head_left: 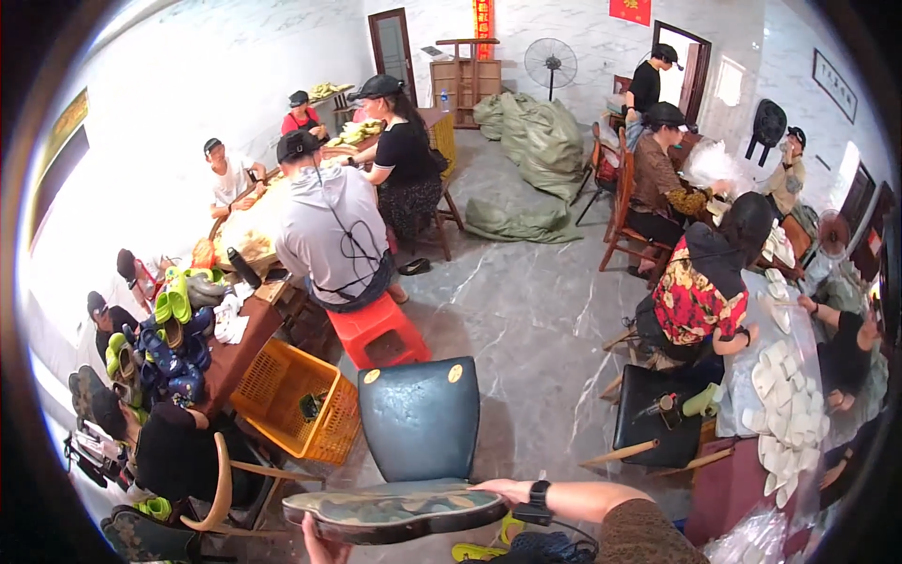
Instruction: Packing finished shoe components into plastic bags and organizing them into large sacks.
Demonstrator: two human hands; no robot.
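Observation:
Across the lower edge lies a long padded piece covered in camouflage fabric (395, 506), with a dark rim and a curved outline; it looks like the back of a chair. My left hand (324, 546) grips its left end from beneath, with only part of the fingers showing. My right hand (507, 489) closes over the top edge at its right end, and a black watch is on that wrist. Directly beyond stands a dark blue-black padded panel (420, 418) with two yellow round stickers. Whether it joins the camouflage piece is hidden.
An orange crate (291, 399) and a red stool (378, 331) with a seated person stand ahead to the left. Wooden chairs and a black-seated chair (655, 423) are at the right, beside a table of white shoe pieces (789, 404). Yellow-green slippers (477, 552) lie near me.

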